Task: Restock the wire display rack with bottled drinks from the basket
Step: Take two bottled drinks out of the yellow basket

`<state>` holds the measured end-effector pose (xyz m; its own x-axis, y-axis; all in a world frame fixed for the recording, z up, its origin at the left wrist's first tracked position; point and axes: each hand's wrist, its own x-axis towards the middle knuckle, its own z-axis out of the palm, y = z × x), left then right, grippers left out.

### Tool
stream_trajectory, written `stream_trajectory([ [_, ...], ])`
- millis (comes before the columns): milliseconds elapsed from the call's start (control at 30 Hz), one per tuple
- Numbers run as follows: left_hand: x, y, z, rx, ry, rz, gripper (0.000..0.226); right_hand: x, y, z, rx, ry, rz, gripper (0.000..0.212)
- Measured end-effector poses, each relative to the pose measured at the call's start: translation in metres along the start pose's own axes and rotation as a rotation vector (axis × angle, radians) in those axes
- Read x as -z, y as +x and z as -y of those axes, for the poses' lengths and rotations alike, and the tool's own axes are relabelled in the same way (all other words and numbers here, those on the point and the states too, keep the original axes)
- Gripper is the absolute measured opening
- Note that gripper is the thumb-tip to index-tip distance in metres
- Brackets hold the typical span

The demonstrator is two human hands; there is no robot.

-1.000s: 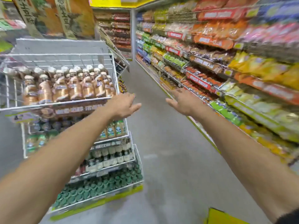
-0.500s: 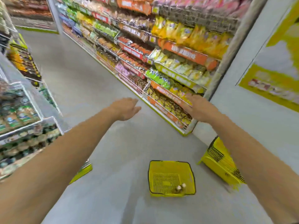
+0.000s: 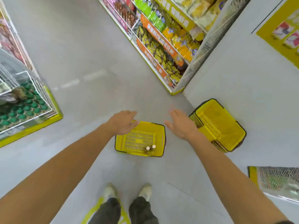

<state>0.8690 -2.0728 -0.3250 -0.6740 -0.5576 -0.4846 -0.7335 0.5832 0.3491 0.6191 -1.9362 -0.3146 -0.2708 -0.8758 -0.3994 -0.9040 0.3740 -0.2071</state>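
Wide grey floor (image 3: pixel 84 50) fills the view, an aisle running away up the frame. Along the right, a tall snack shelf (image 3: pixel 163 38) packed with yellow, green and orange bags, ending at a white wall (image 3: pixel 242 81) with a yellow poster (image 3: pixel 281 29) on it. Far left, the wire display rack (image 3: pixel 24 101), its lowest tier crowded with green-capped bottles (image 3: pixel 21 109), sitting on a yellow base. Down at the wall's foot, a stack of yellow baskets (image 3: pixel 218 125) lies tilted, well apart from the rack. Between the two outstretched arms, the yellow basket (image 3: pixel 139 139) sits flat on the floor, just beside that stack, nearly bare inside. Two bottled drinks (image 3: pixel 150 147) stand upright together near its front right corner, pale caps up, touching or almost touching each other. The left hand (image 3: pixel 123 123) hangs over the basket's far left corner, fingers loosely curled, its grip holding nothing. The right hand (image 3: pixel 179 123) is spread flat between the basket and the stack, grip open and empty, fingertips blurred. At the bottom edge, two pale shoes (image 3: pixel 127 190) and dark trouser legs stand on the floor near a yellow marking (image 3: pixel 90 214), close behind the basket.
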Motion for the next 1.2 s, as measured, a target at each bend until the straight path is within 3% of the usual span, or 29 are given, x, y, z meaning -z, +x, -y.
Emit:
stream_trajectory([
  [233,-0.141,0.073,0.036,0.089,-0.034,0.079,0.089,-0.157,0.038,-0.034,0.012,0.046,0.234,0.07],
  [333,-0.228,0.122,0.051,0.112,-0.03,0.118,0.067,-0.244,0.067,-0.07,0.017,0.036,0.283,0.068],
  [400,-0.292,0.158,0.059,0.119,-0.042,0.153,0.065,-0.303,0.09,-0.098,0.006,0.028,0.333,0.067],
  [567,-0.435,0.244,0.074,0.14,-0.055,0.193,0.068,-0.44,0.156,-0.16,0.05,0.018,0.352,0.067],
  [733,-0.535,0.314,0.089,0.118,-0.051,0.154,0.069,-0.535,0.224,-0.187,0.153,-0.044,0.308,0.068],
  [833,-0.575,0.346,0.1,0.079,-0.083,0.153,0.078,-0.571,0.251,-0.201,0.214,-0.121,0.298,0.067],
  [933,-0.597,0.374,0.107,0.029,-0.097,0.151,0.074,-0.594,0.267,-0.207,0.24,-0.233,0.308,0.065],
  [1067,-0.61,0.403,0.124,-0.075,-0.188,0.116,0.047,-0.61,0.293,-0.203,0.237,-0.21,0.342,0.045],
  [1200,-0.599,0.426,0.141,-0.122,-0.536,-0.011,0.022,-0.611,0.325,-0.211,0.162,0.039,0.307,0.039],
])
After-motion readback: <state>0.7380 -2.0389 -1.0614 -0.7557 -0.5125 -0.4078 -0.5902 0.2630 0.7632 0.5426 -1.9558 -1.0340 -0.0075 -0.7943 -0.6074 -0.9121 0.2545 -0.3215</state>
